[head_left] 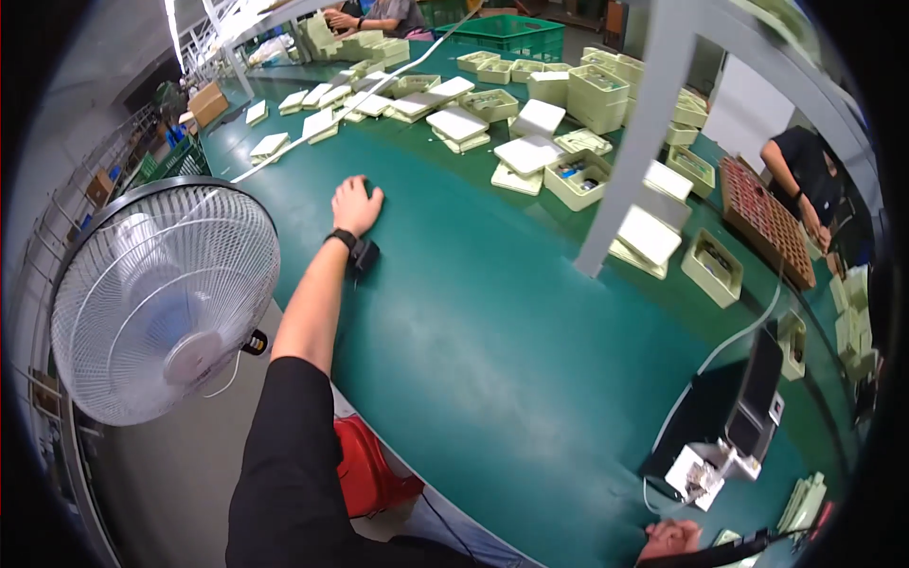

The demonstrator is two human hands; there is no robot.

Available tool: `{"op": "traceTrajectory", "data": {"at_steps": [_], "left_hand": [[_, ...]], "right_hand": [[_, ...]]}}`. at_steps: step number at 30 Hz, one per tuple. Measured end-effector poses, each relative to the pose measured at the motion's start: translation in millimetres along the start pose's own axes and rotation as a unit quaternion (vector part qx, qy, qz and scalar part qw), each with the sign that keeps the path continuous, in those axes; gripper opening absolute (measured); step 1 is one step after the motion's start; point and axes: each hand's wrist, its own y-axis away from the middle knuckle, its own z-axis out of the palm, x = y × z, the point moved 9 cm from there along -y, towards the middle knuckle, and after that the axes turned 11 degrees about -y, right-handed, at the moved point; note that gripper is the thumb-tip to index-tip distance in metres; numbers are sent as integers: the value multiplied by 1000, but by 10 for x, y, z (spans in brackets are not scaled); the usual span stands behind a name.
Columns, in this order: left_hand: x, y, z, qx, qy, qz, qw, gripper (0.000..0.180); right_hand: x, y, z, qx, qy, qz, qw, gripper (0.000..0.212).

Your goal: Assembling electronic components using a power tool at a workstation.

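Note:
My left hand (355, 205) rests palm down on the green tabletop (454, 341), its thumb apart from the fingers and nothing visible in its grasp. Around that wrist is a black band with a small dark box-shaped device (364, 254). At the lower right edge, my right hand (670, 538) shows only in part; its fingers look bent, but blur hides whether they hold anything. Just beyond it, on the table, is a small white and silver fixture (701, 475), beside a dark, upright, phone-like panel (755, 398).
A standing fan (166, 303) is at my left. Pale green boxes (578, 178) and white-topped lids (459, 124) cover the far side. A grey post (630, 170) rises from the table. A brown compartment tray (765, 222) lies near a co-worker (805, 175). Below is a red stool (369, 470).

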Motion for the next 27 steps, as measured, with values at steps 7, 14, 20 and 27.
{"op": "traceTrajectory", "data": {"at_steps": [7,14,20,27], "left_hand": [[-924,-1428,631,47,56,-175,982,113],[-1668,-2581,1158,80,44,-247,965,121],[-2277,-3086,1508,-4,-34,-232,972,100],[-2184,-2916,1462,-11,-70,-239,968,85]], "right_hand": [[-488,-133,-1155,118,714,-113,681,58],[-675,376,-2042,61,982,18,179,54],[-486,1029,-2364,13,984,79,-157,52],[-419,763,-2146,-53,825,33,-561,51]]}}
